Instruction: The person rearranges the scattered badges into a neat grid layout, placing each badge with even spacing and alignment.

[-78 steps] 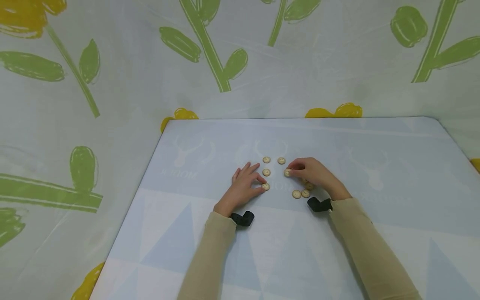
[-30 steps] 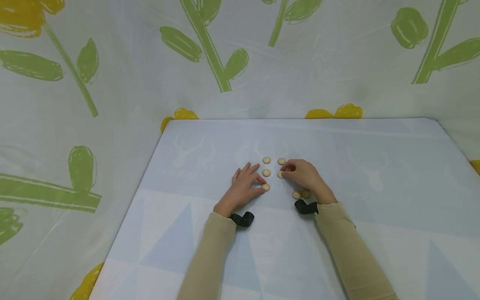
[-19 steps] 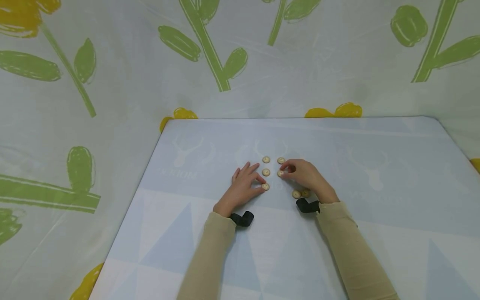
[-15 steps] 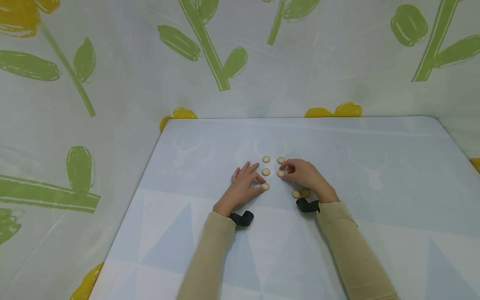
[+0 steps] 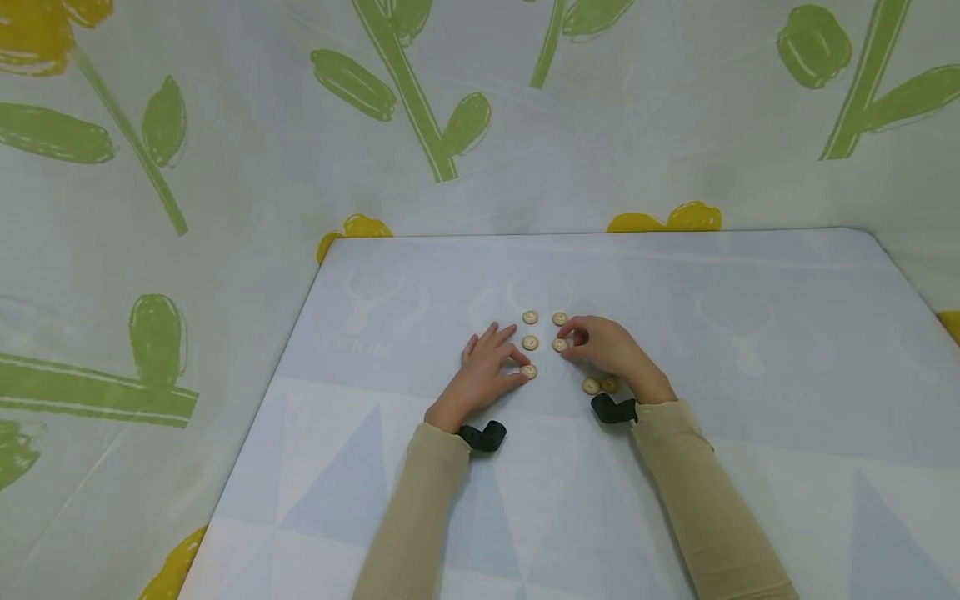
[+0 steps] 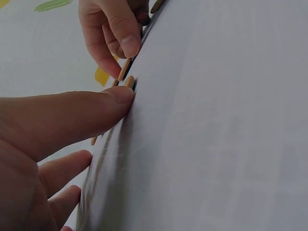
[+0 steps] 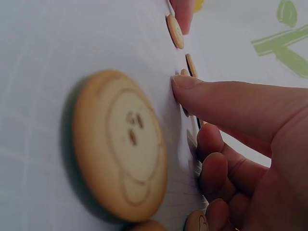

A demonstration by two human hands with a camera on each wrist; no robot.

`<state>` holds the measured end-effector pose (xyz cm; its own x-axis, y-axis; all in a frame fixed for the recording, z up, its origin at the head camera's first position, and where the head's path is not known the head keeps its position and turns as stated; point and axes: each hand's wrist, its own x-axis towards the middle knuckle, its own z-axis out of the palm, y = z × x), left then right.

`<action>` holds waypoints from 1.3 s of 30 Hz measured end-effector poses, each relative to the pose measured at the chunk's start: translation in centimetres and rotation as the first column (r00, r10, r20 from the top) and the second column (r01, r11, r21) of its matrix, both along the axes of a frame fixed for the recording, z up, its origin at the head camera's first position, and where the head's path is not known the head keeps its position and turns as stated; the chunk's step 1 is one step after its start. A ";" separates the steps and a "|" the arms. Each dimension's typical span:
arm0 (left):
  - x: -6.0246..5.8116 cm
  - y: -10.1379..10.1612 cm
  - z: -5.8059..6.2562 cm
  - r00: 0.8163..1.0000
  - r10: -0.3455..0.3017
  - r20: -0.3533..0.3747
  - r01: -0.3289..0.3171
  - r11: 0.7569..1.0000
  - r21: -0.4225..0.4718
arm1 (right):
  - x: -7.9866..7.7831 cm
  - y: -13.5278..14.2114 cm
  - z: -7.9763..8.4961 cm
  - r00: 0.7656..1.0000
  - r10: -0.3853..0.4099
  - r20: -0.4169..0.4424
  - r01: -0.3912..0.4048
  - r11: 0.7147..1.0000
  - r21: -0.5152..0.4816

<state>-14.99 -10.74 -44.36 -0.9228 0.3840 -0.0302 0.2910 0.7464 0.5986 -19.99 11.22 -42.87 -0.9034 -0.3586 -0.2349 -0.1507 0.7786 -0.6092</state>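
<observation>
Small round wooden discs with printed markings lie on the table, in two short columns in the head view. My left hand (image 5: pixel 480 375) holds the nearest disc of the left column (image 5: pixel 528 372) between thumb and forefinger, other fingers spread. In the left wrist view that thumb (image 6: pixel 118 94) lies against the disc's edge. My right hand (image 5: pixel 611 350) pinches a disc (image 5: pixel 560 344) in the right column, below another disc (image 5: pixel 560 318). Two more left-column discs, the upper (image 5: pixel 530 317) and the middle (image 5: pixel 530 342), lie above my left hand's disc.
A pair of discs (image 5: pixel 591 386) lies by my right wrist; one fills much of the right wrist view (image 7: pixel 120 144), its marked face showing. Another disc (image 7: pixel 196 221) shows under my curled right fingers. The pale patterned tabletop (image 5: pixel 375 317) ends before a floral backdrop (image 5: pixel 247 125).
Since the earliest frame, my right hand has moved left, bringing its disc under the upper right one. My left hand has stayed in place. In the last half second, both hands have stayed nearly still.
</observation>
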 end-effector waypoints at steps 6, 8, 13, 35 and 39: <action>0.1 0.1 0.0 1.000 -0.002 0.018 0.002 1.000 0.002 | 0.2 0.1 0.0 1.000 -0.007 0.000 0.007 1.000 0.008; 0.1 0.1 0.0 1.000 0.000 0.020 0.000 1.000 0.001 | 0.2 0.1 0.1 1.000 -0.005 0.000 0.005 1.000 0.006; 0.1 0.2 0.0 1.000 0.004 0.013 -0.004 1.000 0.007 | 0.2 0.1 0.1 1.000 -0.006 -0.003 0.006 1.000 0.000; 0.1 -0.1 0.3 1.000 0.001 0.026 -0.001 1.000 -0.002 | 0.1 -0.1 0.3 1.000 0.011 -0.003 -0.011 1.000 0.013; 0.1 -0.1 0.3 0.999 0.000 0.032 0.000 1.000 0.001 | 0.0 0.0 0.1 1.000 0.013 -0.004 -0.013 1.000 0.014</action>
<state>-14.90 -10.82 -44.02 -0.9213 0.3843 -0.0593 0.2718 0.7455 0.6086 -19.97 11.22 -42.73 -0.8998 -0.3670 -0.2360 -0.1634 0.7849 -0.5977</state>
